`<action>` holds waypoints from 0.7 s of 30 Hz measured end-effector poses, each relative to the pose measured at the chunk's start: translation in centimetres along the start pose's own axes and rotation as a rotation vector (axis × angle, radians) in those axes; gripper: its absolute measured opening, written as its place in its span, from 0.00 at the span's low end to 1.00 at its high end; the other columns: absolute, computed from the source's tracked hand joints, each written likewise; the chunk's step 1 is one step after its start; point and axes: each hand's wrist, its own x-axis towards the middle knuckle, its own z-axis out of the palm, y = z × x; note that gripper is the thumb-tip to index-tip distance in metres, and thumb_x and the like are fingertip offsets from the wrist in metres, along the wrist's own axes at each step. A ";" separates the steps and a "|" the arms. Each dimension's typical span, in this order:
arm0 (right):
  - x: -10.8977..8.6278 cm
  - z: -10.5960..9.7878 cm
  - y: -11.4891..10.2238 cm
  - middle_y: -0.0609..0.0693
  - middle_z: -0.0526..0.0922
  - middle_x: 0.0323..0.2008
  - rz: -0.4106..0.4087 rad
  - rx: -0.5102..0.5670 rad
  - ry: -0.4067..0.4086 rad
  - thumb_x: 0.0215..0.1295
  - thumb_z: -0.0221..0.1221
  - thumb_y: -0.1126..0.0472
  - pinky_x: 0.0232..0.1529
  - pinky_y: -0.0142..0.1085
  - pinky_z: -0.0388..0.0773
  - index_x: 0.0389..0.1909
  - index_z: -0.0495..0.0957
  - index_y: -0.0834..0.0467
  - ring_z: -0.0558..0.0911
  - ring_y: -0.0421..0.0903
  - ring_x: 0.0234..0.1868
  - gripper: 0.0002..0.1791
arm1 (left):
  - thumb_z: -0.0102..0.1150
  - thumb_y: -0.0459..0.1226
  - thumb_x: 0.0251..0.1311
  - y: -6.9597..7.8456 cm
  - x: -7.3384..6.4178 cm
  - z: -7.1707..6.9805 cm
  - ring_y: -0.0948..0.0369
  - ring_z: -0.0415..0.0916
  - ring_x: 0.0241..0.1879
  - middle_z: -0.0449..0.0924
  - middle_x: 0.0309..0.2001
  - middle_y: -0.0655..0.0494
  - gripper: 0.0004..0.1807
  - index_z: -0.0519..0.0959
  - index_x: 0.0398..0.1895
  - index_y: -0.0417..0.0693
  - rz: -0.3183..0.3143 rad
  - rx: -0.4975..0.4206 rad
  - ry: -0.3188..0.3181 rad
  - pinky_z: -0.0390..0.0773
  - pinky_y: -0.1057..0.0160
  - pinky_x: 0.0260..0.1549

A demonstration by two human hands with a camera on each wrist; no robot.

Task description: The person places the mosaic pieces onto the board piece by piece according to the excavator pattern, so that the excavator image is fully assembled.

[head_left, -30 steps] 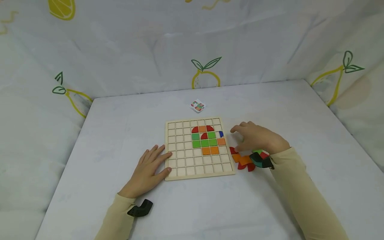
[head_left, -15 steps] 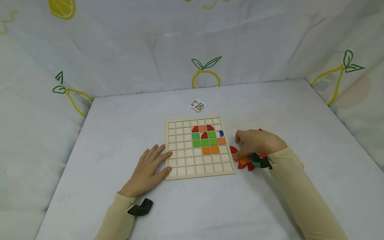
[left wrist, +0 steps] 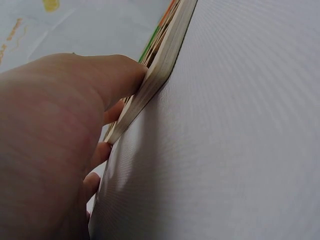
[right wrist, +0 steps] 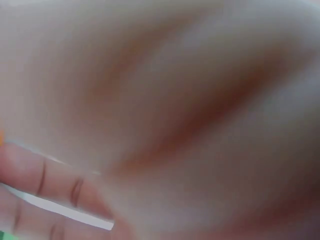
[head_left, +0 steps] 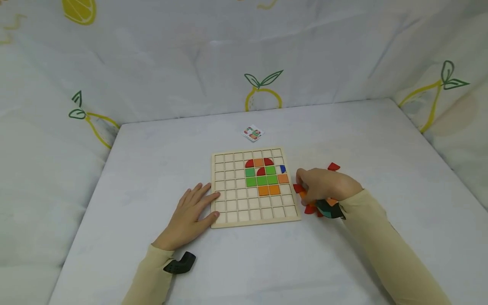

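Note:
My left hand (head_left: 187, 222) rests with spread fingers on the near left edge of a wooden grid board (head_left: 232, 205). In the left wrist view the thumb (left wrist: 120, 75) presses against the board's rim (left wrist: 172, 47). Red, orange, green and blue tiles sit in squares towards the board's upper right, among them two orange squares (head_left: 269, 190). Just right of the board, my right hand (head_left: 329, 184) bends its fingers down over a small pile of red and orange tiles (head_left: 298, 188). The palm hides most of that pile, and I cannot tell whether a tile is pinched.
Behind the board lies a small patterned card (head_left: 253, 133). One red tile (head_left: 334, 166) lies apart, beyond the right hand. A white cloth covers the table (head_left: 164, 156), and printed white curtains (head_left: 171, 63) enclose its back and sides.
My right hand has come down onto the pile and drawn its fingers in, uncovering the red tile behind it. The left hand stays on the board's edge.

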 end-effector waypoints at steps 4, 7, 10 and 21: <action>0.3 -0.2 0.5 0.51 0.78 0.35 -0.058 0.014 0.027 0.58 0.70 0.61 0.34 0.33 0.76 0.51 0.72 0.58 0.77 0.47 0.39 0.23 | 0.59 0.50 0.69 0.1 -0.1 -0.1 0.49 0.42 0.82 0.54 0.81 0.54 0.30 0.70 0.73 0.60 0.002 -0.001 0.003 0.39 0.41 0.80; 0.6 -0.3 0.9 0.52 0.78 0.39 -0.107 0.010 0.079 0.61 0.67 0.63 0.38 0.35 0.79 0.56 0.72 0.60 0.77 0.48 0.41 0.23 | 0.59 0.50 0.69 0.2 -0.1 -0.1 0.48 0.43 0.82 0.55 0.80 0.53 0.29 0.71 0.72 0.59 0.006 -0.005 0.006 0.39 0.41 0.80; 0.9 -0.4 1.2 0.54 0.77 0.44 -0.151 -0.024 0.150 0.64 0.66 0.64 0.46 0.40 0.83 0.59 0.73 0.62 0.76 0.50 0.45 0.24 | 0.59 0.50 0.69 0.2 -0.1 -0.2 0.48 0.43 0.82 0.55 0.80 0.53 0.29 0.71 0.72 0.59 0.010 -0.006 0.008 0.40 0.41 0.80; 1.9 -0.4 1.5 0.56 0.79 0.48 -0.135 -0.053 0.328 0.65 0.65 0.63 0.51 0.48 0.84 0.63 0.75 0.60 0.77 0.51 0.47 0.25 | 0.59 0.49 0.69 0.3 -0.1 -0.2 0.47 0.43 0.82 0.56 0.80 0.52 0.29 0.71 0.72 0.59 0.015 -0.006 0.012 0.40 0.41 0.80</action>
